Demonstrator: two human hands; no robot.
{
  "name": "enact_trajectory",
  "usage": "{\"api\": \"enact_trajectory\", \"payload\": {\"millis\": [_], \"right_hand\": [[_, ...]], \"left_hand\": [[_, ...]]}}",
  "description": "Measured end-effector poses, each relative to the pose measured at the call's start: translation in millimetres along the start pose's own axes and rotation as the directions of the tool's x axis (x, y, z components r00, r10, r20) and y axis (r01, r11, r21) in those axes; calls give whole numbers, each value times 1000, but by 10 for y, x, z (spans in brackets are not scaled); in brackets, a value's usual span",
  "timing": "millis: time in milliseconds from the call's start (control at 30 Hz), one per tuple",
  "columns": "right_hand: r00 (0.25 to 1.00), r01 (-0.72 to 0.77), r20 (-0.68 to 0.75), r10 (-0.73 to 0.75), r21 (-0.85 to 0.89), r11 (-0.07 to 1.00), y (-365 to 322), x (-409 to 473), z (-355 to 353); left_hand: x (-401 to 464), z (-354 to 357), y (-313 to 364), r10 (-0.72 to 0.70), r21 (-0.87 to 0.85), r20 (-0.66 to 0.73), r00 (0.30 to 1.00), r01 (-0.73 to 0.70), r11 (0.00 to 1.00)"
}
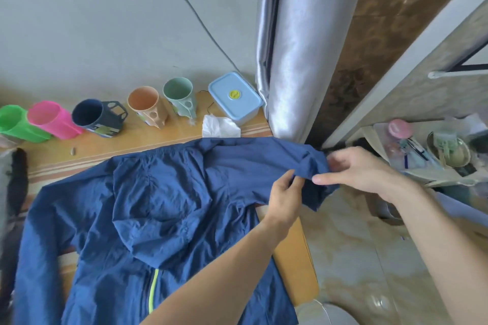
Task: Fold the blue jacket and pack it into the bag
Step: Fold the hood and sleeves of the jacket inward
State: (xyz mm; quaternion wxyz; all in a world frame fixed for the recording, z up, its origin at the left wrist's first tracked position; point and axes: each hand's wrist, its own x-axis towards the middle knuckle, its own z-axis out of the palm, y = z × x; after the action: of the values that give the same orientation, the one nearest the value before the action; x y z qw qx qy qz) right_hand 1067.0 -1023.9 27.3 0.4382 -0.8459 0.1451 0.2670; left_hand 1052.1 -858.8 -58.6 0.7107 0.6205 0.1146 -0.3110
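Forearms: 2, bare, entering from the lower edge and reaching forward over the desk (295, 266).

Blue jacket (163, 208): spread flat across the desk, hood folded down over its middle, a yellow-green zip line (153, 290) showing near the lower edge. 1 sleeve runs to the left edge of the desk; the other runs right and hangs past the desk's right edge.

Left hand (284, 194): closed on the right-hand sleeve, fingers pinching a bunch of fabric close to the cuff.

Right hand (361, 169): just beside the left, thumb and fingers gripping the same sleeve end; the cuff fabric is gathered between the 2 hands, lifted off the desk.

Along the far edge of the desk, behind the jacket and apart from it:
- 5 cups in a row: green cup (18, 124), pink cup (52, 119), dark navy cup (97, 117), peach cup (148, 107), mint cup (179, 95).
- 1 light blue lidded box (235, 99) with a yellow disc on its lid.
- 1 crumpled white tissue (220, 126), touching or just short of the jacket's collar edge; which one is unclear.

Left edge: a dark object (17, 179), partly out of view.

Right of the desk: a grey curtain (293, 47) hanging to the desk corner, and a cluttered shelf (427, 153).
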Motion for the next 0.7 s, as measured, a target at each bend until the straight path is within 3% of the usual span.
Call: {"api": "enact_trajectory", "payload": {"millis": [67, 167, 333, 367, 433, 467, 533, 600, 700], "right_hand": [[1000, -12, 4, 13, -113, 994, -41, -21, -61], [999, -7, 40, 8, -34, 999, -357, -19, 9], [995, 101, -29, -98, 169, 980, -1202, 283, 790], [994, 95, 31, -104, 212, 973, -1386, 357, 1046], [945, -22, 307, -110, 396, 918, -1696, 494, 1627], [886, -118, 446, -128, 483, 868, -1829, 516, 1937], [821, -204, 548, -161, 544, 814, -1880, 615, 2453], [862, -126, 485, -145, 483, 867, -1738, 711, 2784], [980, 176, 86, -182, 70, 982, -1316, 804, 2831]], "left_hand": [[14, -73, 96, -136, -65, 16, 991, 136, 989], [-33, -269, 148, -250, -191, 68, 966, 259, 947], [-363, -1115, 326, -166, -380, -11, 986, 149, 913], [-448, -1369, 350, -159, -435, -72, 985, 113, 893], [-586, -1902, 307, -148, -492, -220, 964, 21, 870], [-656, -2148, 278, -186, -513, -316, 930, -3, 858], [-718, -2648, 127, -314, -564, -457, 832, 2, 826], [-800, -3012, 8, -402, -589, -523, 751, 22, 807], [-911, -3264, -159, -379, -447, -636, 672, 79, 891]]}}
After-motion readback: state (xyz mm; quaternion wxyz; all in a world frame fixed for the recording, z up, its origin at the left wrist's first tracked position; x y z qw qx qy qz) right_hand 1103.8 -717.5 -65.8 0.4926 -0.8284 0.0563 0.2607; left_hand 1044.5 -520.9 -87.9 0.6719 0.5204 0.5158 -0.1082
